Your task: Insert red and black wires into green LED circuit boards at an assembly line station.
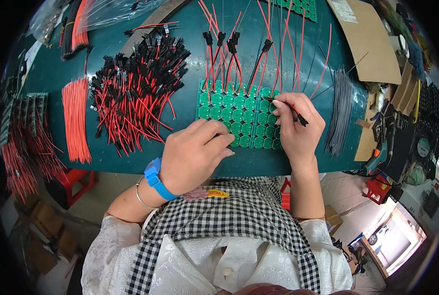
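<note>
Green circuit-board panel (238, 115) is lying between the two hands. The right hand (303, 125) is pinching a red-and-black lead (303, 121) between thumb and finger, its far end pointing over the board just left of that grip. The left hand (195, 152) is hovering or resting half-curled at the near left corner; whether it is gripping anything, one cannot tell. Steadying the panel there would probably be helping precise placement.

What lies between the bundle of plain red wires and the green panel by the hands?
In the head view, a heap of red wires with black connectors lies there.
</note>
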A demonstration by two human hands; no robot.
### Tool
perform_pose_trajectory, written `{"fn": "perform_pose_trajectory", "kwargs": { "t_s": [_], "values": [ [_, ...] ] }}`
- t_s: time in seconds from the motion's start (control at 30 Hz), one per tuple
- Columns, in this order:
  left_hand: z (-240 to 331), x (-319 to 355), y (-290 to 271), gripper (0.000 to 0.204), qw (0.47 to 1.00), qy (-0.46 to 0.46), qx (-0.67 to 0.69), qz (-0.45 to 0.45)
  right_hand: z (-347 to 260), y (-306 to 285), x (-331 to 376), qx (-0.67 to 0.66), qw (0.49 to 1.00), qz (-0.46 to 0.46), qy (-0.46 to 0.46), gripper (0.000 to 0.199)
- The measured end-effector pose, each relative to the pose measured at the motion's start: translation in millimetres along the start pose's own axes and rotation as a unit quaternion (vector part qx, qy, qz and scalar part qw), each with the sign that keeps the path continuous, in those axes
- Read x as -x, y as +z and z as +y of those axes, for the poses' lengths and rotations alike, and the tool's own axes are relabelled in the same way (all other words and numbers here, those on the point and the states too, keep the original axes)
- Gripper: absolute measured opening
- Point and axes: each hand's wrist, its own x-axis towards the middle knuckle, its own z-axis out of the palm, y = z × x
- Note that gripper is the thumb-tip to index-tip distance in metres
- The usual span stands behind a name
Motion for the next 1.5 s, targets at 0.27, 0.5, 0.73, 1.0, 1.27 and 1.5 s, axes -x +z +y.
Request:
{"fn": "perform_pose_trajectory", "kwargs": {
  "t_s": [0.27, 0.5, 0.73, 1.0, 1.27, 1.5],
  "values": [
    [-26, -4, -56, 0.029, 0.936, -0.109, -0.184, 0.279, -3, 5, 2, 0.075, 0.997, 0.026, 0.001, 0.009],
    [-53, -7, -57, 0.027, 0.934, -0.106, -0.276, 0.202, -11, 5, -4, 0.134, 0.990, 0.014, -0.043, 0.012],
    [-51, -3, -62, 0.020, 0.949, -0.096, -0.166, 0.250, -11, 21, -11, 0.210, 0.974, 0.012, -0.081, 0.017],
    [-24, 8, -58, 0.014, 0.919, -0.177, 0.204, 0.287, -19, 21, -2, 0.109, 0.991, 0.064, -0.037, 0.017],
    [14, -7, -27, 0.015, 0.963, -0.104, 0.237, 0.074, -71, 8, 6, -0.317, 0.939, -0.122, 0.056, 0.020],
    [13, -2, -19, 0.008, 0.946, -0.190, 0.263, 0.003, -57, -14, 14, -0.506, 0.831, -0.053, 0.226, 0.014]
  ]
}}
